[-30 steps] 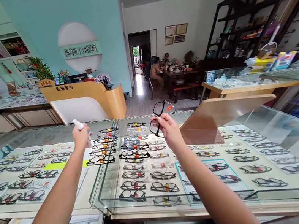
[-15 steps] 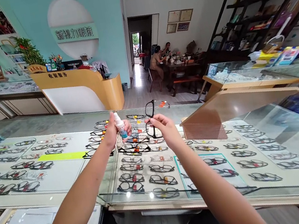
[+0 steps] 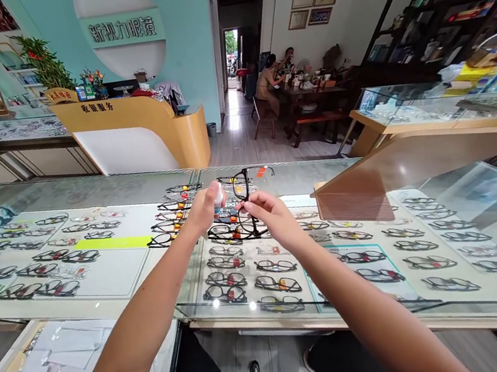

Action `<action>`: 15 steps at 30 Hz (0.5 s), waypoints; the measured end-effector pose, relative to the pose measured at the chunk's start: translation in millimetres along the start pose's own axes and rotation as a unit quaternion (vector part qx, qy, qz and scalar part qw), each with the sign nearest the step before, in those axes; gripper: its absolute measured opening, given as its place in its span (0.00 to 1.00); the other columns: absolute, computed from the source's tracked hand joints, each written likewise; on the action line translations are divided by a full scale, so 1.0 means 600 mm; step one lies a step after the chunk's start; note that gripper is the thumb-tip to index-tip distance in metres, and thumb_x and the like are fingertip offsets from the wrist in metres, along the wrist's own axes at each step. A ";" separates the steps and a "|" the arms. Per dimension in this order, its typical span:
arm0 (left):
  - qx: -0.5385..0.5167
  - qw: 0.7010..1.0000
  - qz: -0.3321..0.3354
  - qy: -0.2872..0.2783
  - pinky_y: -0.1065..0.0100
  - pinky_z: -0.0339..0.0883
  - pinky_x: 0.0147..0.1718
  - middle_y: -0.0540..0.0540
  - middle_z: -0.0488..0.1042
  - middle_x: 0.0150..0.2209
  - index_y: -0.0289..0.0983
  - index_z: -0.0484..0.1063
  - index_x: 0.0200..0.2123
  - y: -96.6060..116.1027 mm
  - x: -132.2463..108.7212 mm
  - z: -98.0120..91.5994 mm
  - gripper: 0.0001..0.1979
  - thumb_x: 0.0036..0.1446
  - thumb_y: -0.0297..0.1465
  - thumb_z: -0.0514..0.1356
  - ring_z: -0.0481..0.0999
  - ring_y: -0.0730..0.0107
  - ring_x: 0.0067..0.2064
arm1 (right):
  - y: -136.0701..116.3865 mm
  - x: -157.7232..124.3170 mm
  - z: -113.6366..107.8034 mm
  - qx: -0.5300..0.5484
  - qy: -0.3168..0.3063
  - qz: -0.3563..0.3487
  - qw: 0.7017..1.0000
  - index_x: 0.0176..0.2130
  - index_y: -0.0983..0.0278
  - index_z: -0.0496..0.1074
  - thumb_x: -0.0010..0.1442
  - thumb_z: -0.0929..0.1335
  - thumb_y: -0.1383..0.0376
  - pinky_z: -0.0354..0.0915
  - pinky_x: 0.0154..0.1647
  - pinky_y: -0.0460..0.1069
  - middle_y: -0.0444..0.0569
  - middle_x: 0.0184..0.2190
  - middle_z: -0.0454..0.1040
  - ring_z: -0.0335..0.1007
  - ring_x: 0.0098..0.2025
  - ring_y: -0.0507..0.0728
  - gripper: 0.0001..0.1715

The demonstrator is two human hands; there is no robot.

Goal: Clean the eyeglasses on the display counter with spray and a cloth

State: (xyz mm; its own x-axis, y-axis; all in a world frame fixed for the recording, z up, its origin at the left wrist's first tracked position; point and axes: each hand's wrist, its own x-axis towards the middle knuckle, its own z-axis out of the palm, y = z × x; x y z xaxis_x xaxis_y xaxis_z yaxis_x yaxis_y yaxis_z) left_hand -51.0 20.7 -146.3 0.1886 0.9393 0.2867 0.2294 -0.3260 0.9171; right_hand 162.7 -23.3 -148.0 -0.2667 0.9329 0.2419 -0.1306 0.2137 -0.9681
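My left hand point(image 3: 205, 211) is closed around a small white spray bottle point(image 3: 218, 195), its thumb up near the nozzle. The fingers hide most of the bottle. Just to the right, my right hand point(image 3: 269, 213) pinches a pair of black-framed eyeglasses point(image 3: 241, 186) near the bridge. The glasses are turned upright, one lens above the other, with an orange tag on the temple. Bottle and glasses are close together above the glass counter point(image 3: 170, 175). Rows of eyeglasses point(image 3: 274, 265) lie below my hands, inside the counter.
An open drawer point(image 3: 63, 366) with papers and plastic sleeves is at lower left. A tilted wooden panel point(image 3: 399, 166) stands on the right. Beyond are a cashier desk point(image 3: 192, 138), another display case point(image 3: 408, 109), and two people seated at a table point(image 3: 304, 91).
The spray bottle in my left hand has moved right, closer to the glasses, and turned so less of it shows. The glasses have turned slightly, and the camera view has tilted down.
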 end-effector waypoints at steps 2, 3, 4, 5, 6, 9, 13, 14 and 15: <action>0.048 0.999 0.006 0.008 0.65 0.64 0.24 0.46 0.68 0.26 0.41 0.68 0.24 0.000 -0.003 0.004 0.42 0.63 0.72 0.45 0.66 0.67 0.27 | -0.002 -0.002 0.003 0.015 -0.011 0.001 1.000 0.36 0.55 0.76 0.56 0.81 0.33 0.71 0.57 0.60 0.48 0.41 0.87 0.78 0.47 0.62 0.33; 0.064 0.998 0.009 0.009 0.65 0.63 0.24 0.46 0.68 0.27 0.41 0.67 0.24 0.001 -0.005 0.006 0.40 0.65 0.70 0.45 0.67 0.66 0.28 | -0.003 -0.003 0.005 0.019 -0.016 0.002 1.000 0.36 0.55 0.76 0.56 0.81 0.34 0.72 0.58 0.60 0.48 0.40 0.86 0.78 0.47 0.62 0.32; 0.076 0.997 0.013 0.010 0.65 0.63 0.25 0.45 0.69 0.27 0.41 0.67 0.24 0.002 -0.006 0.008 0.39 0.66 0.68 0.45 0.67 0.65 0.29 | -0.004 -0.004 0.007 0.021 -0.020 0.004 1.000 0.36 0.55 0.76 0.56 0.81 0.34 0.72 0.58 0.60 0.48 0.40 0.86 0.78 0.46 0.62 0.32; 0.083 0.996 0.017 0.014 0.65 0.64 0.25 0.45 0.70 0.28 0.41 0.67 0.24 0.002 -0.008 0.010 0.37 0.67 0.66 0.45 0.68 0.64 0.31 | -0.005 -0.005 0.009 0.023 -0.023 0.005 0.999 0.36 0.55 0.76 0.56 0.81 0.35 0.72 0.58 0.60 0.48 0.40 0.87 0.78 0.46 0.62 0.31; 0.084 0.996 0.020 0.017 0.65 0.64 0.25 0.44 0.70 0.28 0.41 0.67 0.25 0.003 -0.009 0.011 0.36 0.67 0.65 0.46 0.69 0.63 0.32 | -0.005 -0.006 0.010 0.024 -0.025 0.006 0.999 0.36 0.55 0.76 0.57 0.81 0.35 0.72 0.57 0.60 0.48 0.40 0.87 0.77 0.46 0.62 0.31; 0.053 0.998 0.025 0.029 0.65 0.67 0.25 0.44 0.69 0.30 0.41 0.68 0.26 0.002 -0.012 0.013 0.36 0.67 0.65 0.47 0.69 0.63 0.33 | -0.004 -0.007 0.011 0.033 -0.024 0.004 0.999 0.35 0.55 0.75 0.57 0.81 0.36 0.71 0.56 0.59 0.47 0.39 0.86 0.77 0.45 0.61 0.30; 0.028 0.999 0.021 0.030 0.65 0.69 0.26 0.44 0.71 0.34 0.41 0.69 0.28 0.008 -0.016 0.013 0.39 0.66 0.70 0.46 0.69 0.63 0.34 | -0.005 0.000 0.001 0.071 -0.001 0.003 0.998 0.35 0.56 0.74 0.57 0.82 0.38 0.70 0.54 0.58 0.48 0.40 0.86 0.76 0.44 0.60 0.29; 0.041 0.999 0.027 0.023 0.64 0.69 0.26 0.43 0.71 0.34 0.41 0.69 0.28 0.012 -0.018 0.014 0.40 0.65 0.71 0.45 0.69 0.62 0.34 | -0.005 0.003 -0.003 0.083 0.010 0.005 0.997 0.35 0.56 0.74 0.56 0.82 0.38 0.69 0.53 0.57 0.48 0.41 0.86 0.75 0.44 0.60 0.30; 0.061 0.997 0.040 0.013 0.64 0.68 0.27 0.43 0.71 0.33 0.41 0.68 0.27 0.016 -0.019 0.016 0.41 0.65 0.72 0.44 0.69 0.62 0.34 | -0.006 0.005 -0.006 0.095 0.023 0.006 0.995 0.35 0.56 0.74 0.55 0.82 0.38 0.69 0.52 0.56 0.48 0.41 0.86 0.74 0.43 0.60 0.30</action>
State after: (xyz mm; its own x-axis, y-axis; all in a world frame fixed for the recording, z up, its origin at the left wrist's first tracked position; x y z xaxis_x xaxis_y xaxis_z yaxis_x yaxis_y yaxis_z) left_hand -41.5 5.5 -143.5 0.1864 0.9119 0.3656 0.3297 -0.4087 0.8511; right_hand 165.6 -20.0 -144.1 -0.2252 0.9486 0.2225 -0.3062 0.1479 -0.9404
